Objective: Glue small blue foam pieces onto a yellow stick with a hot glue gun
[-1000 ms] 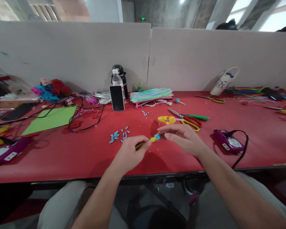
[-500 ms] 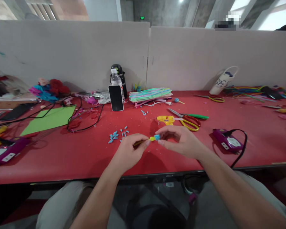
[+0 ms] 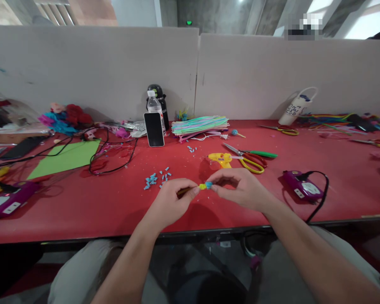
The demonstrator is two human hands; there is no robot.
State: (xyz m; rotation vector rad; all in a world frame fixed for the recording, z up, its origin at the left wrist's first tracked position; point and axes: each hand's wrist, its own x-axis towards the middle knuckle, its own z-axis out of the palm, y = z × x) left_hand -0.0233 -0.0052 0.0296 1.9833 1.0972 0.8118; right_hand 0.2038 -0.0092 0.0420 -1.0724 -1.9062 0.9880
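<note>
One yellow-and-blue piece (image 3: 203, 186), held above the table (image 3: 114, 215) between both hands. Done, as visible: blue section already sits against the yellow. Left: a scatter of loose blue bits (image 3: 151, 180) on the table, unattached; whether any are needed, cannot tell. Long axis near level, left to right, roughly along the table's front edge; blue end points right. Left hand (image 3: 172, 200) grip: pinching the yellow end. Right hand (image 3: 245, 188) grip: fingertips at the blue end; pinching or merely touching, cannot tell.

Bare hands (image 3: 174, 202), pale grey trousers (image 3: 79, 270)
</note>
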